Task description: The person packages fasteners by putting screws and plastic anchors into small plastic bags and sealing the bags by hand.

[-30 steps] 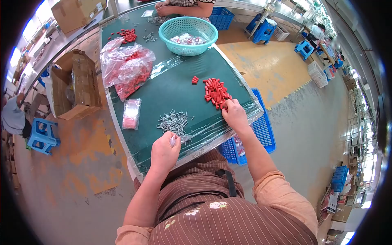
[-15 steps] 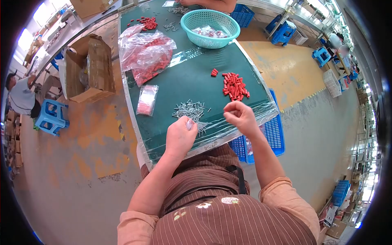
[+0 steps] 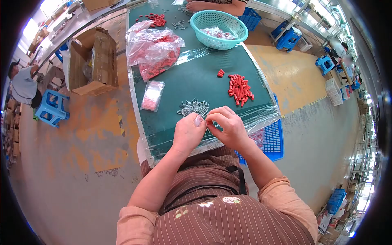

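My left hand [image 3: 189, 132] is closed at the table's front edge, thumb on top, around what looks like a small clear plastic bag, mostly hidden by the fingers. Close against it, my right hand [image 3: 229, 128] has thumb and fingers pinched together at the left thumb; whatever is between them is too small to make out. Just beyond both hands lies a pile of small silver screws [image 3: 193, 107]. Farther right is a heap of short red tapered plastic tubes [image 3: 240, 89], with a few more red tubes [image 3: 221, 73] beside it.
Flat clear bags [image 3: 152, 96] lie at left, below a large plastic bag of red pieces [image 3: 160, 65]. A turquoise basket [image 3: 219, 43] holds filled packets. Across the table rests another person's arm [image 3: 216, 7]. A cardboard box [image 3: 104, 61] stands left; a blue crate [image 3: 274, 139] sits low right.
My right hand has moved left and down from near the red heap to meet my left hand. The left hand stays closed near the screws. The whole view has shifted slightly.
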`<state>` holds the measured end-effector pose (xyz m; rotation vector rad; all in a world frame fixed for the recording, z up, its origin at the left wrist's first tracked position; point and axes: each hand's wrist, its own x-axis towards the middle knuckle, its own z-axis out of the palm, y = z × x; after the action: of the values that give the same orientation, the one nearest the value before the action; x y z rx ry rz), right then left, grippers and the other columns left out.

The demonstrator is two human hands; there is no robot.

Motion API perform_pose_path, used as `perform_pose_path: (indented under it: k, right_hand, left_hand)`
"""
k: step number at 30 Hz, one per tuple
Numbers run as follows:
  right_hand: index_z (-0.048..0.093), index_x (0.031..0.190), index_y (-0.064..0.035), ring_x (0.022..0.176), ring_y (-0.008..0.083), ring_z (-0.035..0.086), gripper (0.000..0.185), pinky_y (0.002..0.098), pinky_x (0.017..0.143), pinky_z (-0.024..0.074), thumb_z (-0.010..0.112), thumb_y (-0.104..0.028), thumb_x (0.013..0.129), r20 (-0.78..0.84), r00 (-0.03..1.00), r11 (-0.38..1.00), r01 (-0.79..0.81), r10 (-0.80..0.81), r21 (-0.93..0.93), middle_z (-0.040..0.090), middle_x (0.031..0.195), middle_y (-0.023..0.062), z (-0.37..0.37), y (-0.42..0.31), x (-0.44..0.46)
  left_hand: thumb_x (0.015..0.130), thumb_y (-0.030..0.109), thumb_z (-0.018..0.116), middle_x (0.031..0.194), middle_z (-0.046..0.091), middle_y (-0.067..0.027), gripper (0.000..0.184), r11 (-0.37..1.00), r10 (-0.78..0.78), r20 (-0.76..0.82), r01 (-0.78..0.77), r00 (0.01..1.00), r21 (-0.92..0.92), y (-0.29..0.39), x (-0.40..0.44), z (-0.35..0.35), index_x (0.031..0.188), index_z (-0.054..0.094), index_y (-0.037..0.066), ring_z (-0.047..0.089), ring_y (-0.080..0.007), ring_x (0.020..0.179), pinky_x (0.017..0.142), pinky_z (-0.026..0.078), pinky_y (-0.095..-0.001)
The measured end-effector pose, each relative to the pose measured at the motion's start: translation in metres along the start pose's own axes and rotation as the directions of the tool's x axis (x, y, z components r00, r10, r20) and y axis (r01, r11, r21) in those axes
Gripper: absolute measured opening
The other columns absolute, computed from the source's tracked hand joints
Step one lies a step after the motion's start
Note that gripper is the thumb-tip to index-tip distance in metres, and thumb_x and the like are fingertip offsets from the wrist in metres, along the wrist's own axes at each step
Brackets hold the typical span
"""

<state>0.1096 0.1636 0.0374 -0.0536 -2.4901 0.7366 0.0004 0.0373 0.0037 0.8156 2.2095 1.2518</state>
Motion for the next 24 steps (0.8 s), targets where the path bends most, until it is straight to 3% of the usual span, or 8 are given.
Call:
perform_pose_path:
  k: [7,16,24]
  right_hand:
    - [0.064,0.09,-0.0046,0.086,0.027,0.062,0.022,0.0359,0.076,0.0507,0.074,0.001,0.071,-0.03,0.997,0.993,-0.07,0.073,0.098,0.067,0.093,0.0081,-0.002,0.002,0.001]
    - [0.066,0.091,-0.0062,0.085,0.0257,0.062,0.021,0.0364,0.078,0.049,0.074,-0.003,0.072,0.133,0.99,0.997,0.045,-0.038,-0.054,0.067,0.092,0.0058,-0.003,0.005,0.0]
    - [0.067,0.092,-0.0051,0.087,0.0269,0.061,0.019,0.0371,0.077,0.0499,0.073,-0.003,0.074,0.161,0.986,0.999,0.039,-0.034,-0.03,0.066,0.095,0.0077,-0.006,0.007,0.003]
  left_hand:
    - [0.082,0.021,0.066,0.07,0.064,-0.0129,0.021,1.0,-0.01,0.004,0.01,1.0,-0.004,0.001,0.002,-0.001,0.08,0.064,0.0,0.06,-0.0213,0.064,0.063,0.049,-0.0353]
    - [0.081,0.023,0.067,0.068,0.065,-0.0076,0.021,0.996,-0.078,0.044,0.079,0.996,-0.03,-0.019,0.01,0.006,0.079,0.065,0.002,0.059,-0.0149,0.064,0.062,0.048,-0.0325]
    - [0.081,0.021,0.066,0.068,0.065,-0.0075,0.02,0.996,-0.076,0.014,0.077,0.997,-0.044,-0.009,0.009,0.002,0.078,0.066,0.002,0.059,-0.0146,0.063,0.062,0.048,-0.0324]
